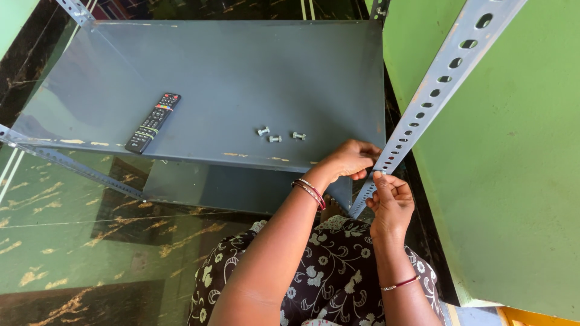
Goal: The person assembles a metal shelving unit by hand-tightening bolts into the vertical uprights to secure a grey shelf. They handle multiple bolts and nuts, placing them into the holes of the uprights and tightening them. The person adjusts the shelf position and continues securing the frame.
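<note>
Both hands pinch the slotted post [423, 102] at the shelf [241, 90] corner, frame centre-right: left hand [352, 160] above, right hand [391, 202] below; post runs diagonally up-right.

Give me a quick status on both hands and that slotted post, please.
Left hand and right hand pinching slotted angle post at grey shelf corner. Three bolts loose on shelf, remote alongside. Nothing blocking.

both hands grip the slotted post [423, 102] at the shelf [241, 78] corner: left hand [350, 160] on the shelf edge, right hand [391, 202] just below on the post. three bolts [277, 135] and a remote [153, 122] lie on the shelf, beside a green wall [513, 181].
</note>
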